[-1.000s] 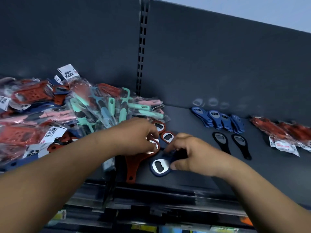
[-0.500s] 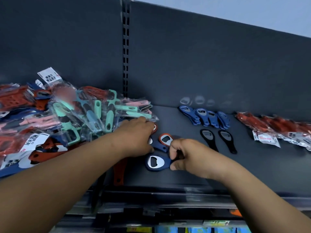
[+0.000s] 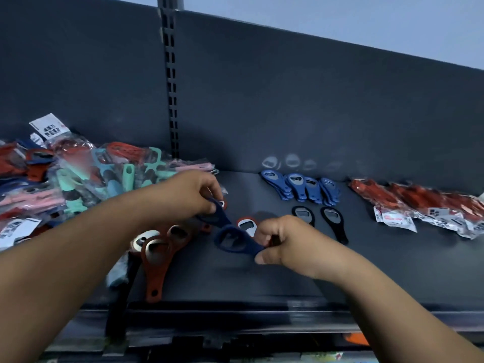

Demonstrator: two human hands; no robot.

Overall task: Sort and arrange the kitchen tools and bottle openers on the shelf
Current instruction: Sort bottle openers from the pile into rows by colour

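Observation:
My right hand [image 3: 288, 242] pinches the handle of a dark blue bottle opener [image 3: 233, 242] lifted just above the shelf [image 3: 366, 271]. My left hand [image 3: 191, 195] holds a second dark blue opener [image 3: 217, 213] by its upper end, its lower end close to the first one. Red openers [image 3: 157, 260] lie loose below my left wrist, and another red one [image 3: 246, 225] peeks out between my hands. A row of blue openers [image 3: 301, 188] and two black openers [image 3: 332, 222] lie behind my right hand.
A heap of bagged tools in red, mint, pink and blue [image 3: 65, 179] fills the shelf's left side. Bagged red tools with white labels [image 3: 424, 205] lie at the far right. The dark back panel [image 3: 288, 100] rises behind, and the shelf's front lip [image 3: 235, 315] runs below my arms.
Both hands have lifted dark blue openers off the shelf. My left hand came away from the pile, uncovering the red openers beneath it.

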